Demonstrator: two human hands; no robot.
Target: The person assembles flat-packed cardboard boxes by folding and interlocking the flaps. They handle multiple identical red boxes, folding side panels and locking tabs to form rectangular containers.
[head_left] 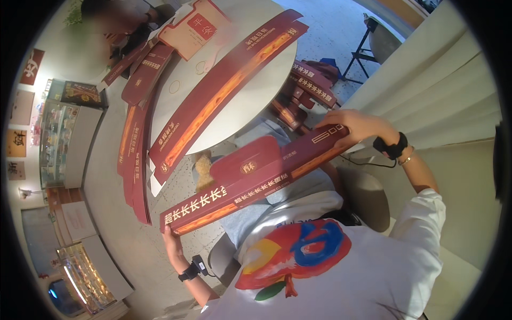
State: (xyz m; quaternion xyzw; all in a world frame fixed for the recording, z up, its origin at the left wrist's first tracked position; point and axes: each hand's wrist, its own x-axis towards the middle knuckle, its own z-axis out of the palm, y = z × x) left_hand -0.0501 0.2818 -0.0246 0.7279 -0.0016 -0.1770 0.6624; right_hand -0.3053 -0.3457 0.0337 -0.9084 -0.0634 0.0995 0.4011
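A long maroon box (266, 184) with pale lettering and an orange picture strip lies across in front of my body, tilted up to the right. My left hand (172, 242) grips its lower left end, fingers partly hidden behind the carton. My right hand (360, 128) is wrapped round the opposite end. A rounded maroon flap (247, 161) with a gold emblem stands up from the box's far edge. Beyond it, a flat maroon carton (226, 90) of similar print stretches over the round white table (242, 114).
More long cartons (140, 154) overlap at the table's left edge. Several maroon boxes (314, 85) are piled right of the table. A cream carrier (194, 29) stands at the back, near another person (114, 32). A pale curtain (437, 80) hangs at right; display cases (66, 138) line the left.
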